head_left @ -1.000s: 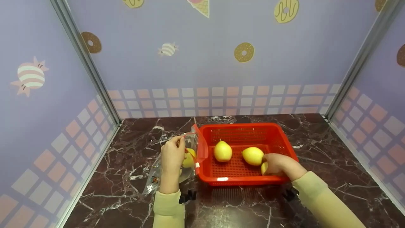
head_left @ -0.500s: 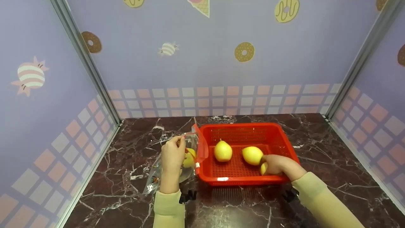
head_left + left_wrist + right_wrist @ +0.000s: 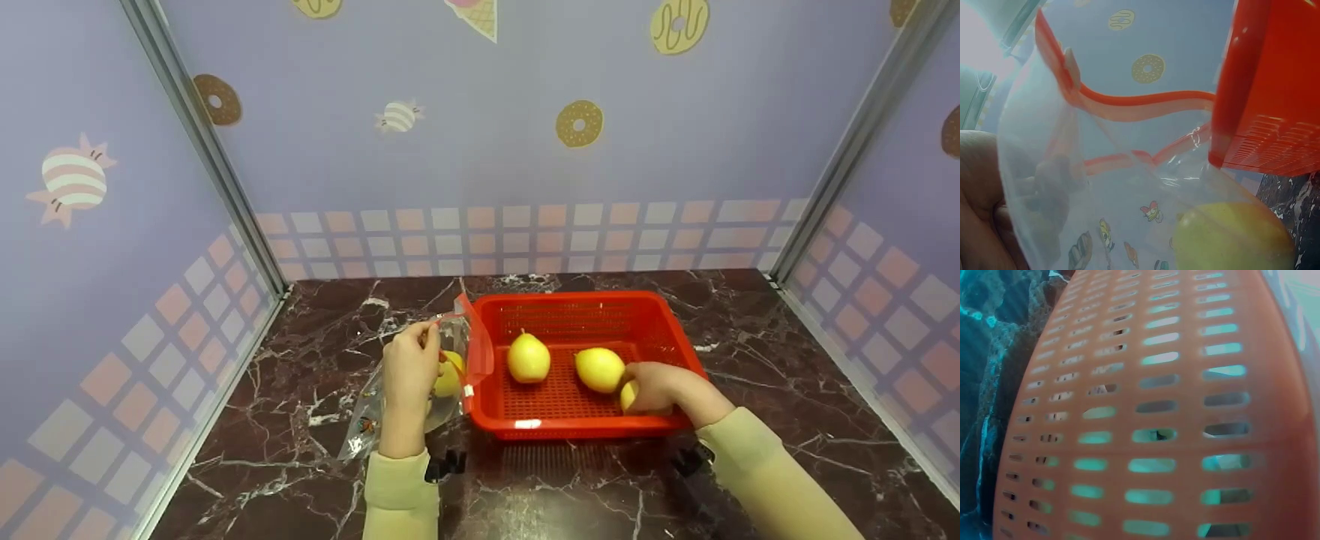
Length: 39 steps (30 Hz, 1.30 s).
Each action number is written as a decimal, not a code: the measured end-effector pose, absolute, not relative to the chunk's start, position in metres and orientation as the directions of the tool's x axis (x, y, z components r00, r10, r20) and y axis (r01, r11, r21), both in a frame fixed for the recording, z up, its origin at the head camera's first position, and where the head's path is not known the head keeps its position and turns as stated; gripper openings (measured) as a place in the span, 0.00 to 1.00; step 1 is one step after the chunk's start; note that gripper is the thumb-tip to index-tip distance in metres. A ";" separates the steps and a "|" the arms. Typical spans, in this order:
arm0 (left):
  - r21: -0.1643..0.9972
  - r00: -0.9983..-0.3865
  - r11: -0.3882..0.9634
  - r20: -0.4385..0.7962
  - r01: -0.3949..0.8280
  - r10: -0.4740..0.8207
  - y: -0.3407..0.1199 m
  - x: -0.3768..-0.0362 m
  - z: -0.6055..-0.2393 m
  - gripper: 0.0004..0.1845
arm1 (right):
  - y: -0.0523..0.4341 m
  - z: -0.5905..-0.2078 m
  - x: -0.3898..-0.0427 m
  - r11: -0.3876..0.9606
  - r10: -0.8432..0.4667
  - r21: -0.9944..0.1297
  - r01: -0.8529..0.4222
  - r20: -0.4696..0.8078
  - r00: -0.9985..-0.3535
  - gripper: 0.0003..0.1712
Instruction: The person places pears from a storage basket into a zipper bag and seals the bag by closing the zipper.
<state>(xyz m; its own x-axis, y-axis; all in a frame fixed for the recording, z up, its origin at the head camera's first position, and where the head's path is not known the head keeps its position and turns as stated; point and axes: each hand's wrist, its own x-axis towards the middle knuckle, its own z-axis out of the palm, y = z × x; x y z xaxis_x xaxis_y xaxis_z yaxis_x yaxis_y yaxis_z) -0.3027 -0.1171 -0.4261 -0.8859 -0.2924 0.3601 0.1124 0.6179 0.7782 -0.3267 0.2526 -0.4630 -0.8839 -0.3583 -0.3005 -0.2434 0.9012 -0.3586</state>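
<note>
My left hand (image 3: 409,371) pinches the red zip edge of a clear plastic zip bag (image 3: 1145,160), which has small printed figures. The bag's mouth gapes toward the basket, and a yellow pear (image 3: 1235,239) lies inside it. Reaching into the red basket (image 3: 570,433) at its near right corner, my right hand (image 3: 658,388) grips a yellow pear (image 3: 628,396), mostly covered by the fingers. Right beside it lies another yellow pear (image 3: 599,369) on its side. A further pear (image 3: 529,358) stands stem up at the basket's left. In the right wrist view the slotted basket wall (image 3: 1123,453) hides the hand.
The basket stands on a dark marbled table (image 3: 570,495), its left wall right against the bag's mouth. Patterned purple panels (image 3: 480,165) enclose the table at the back and both sides, with metal posts (image 3: 825,142) in the corners.
My right hand and the pear in it shift very slightly to the right. The left hand, bag, basket and other pears look unchanged.
</note>
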 end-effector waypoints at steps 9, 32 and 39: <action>0.782 -0.886 0.612 0.361 0.118 -0.290 -0.117 -0.302 -0.425 0.14 | 0.257 -0.455 -0.325 0.896 -0.348 -0.378 -0.232 -0.277 -0.895 0.27; 0.765 -0.871 0.631 0.391 0.128 -0.298 -0.117 -0.303 -0.426 0.13 | 0.258 -0.441 -0.325 0.877 -0.327 -0.433 -0.209 -0.219 -0.919 0.36; 0.773 -0.880 0.622 0.374 0.121 -0.294 -0.118 -0.303 -0.427 0.13 | 0.257 -0.433 -0.326 0.860 -0.332 -0.459 -0.224 -0.167 -0.929 0.37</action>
